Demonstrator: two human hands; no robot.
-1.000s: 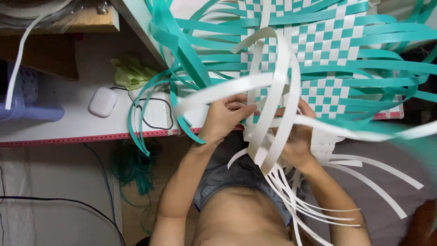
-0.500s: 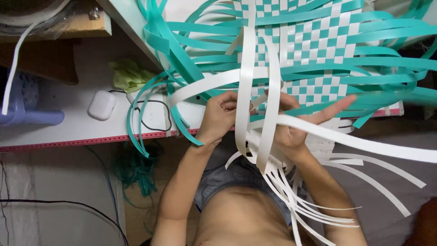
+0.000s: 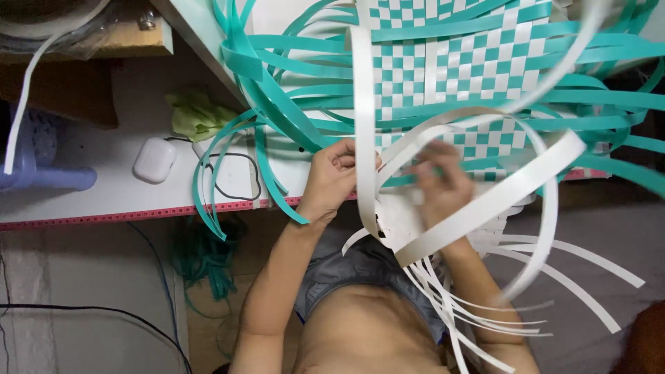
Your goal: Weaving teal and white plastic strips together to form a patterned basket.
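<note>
A woven mat of teal and white plastic strips [image 3: 478, 62] lies on the white table [image 3: 104, 197], with loose strip ends fanning out all round. My left hand [image 3: 332, 176] pinches a white strip [image 3: 364, 118] that stands upright at the mat's near edge. My right hand [image 3: 443, 183] is blurred, its fingers around a white strip that loops up and to the right. Several loose white strips [image 3: 485, 305] hang down over my lap.
A small white earbud case [image 3: 154, 159] and a thin black cable loop [image 3: 239, 183] lie on the table's left part. A crumpled green cloth [image 3: 197, 114] sits behind them. A purple plastic basket [image 3: 31, 156] is at far left. Teal strips [image 3: 208, 260] lie on the floor.
The white strips have swung upward and to the right. My right hand has closed from a spread, flat pose onto a strip; my left hand has stayed at the mat's edge.
</note>
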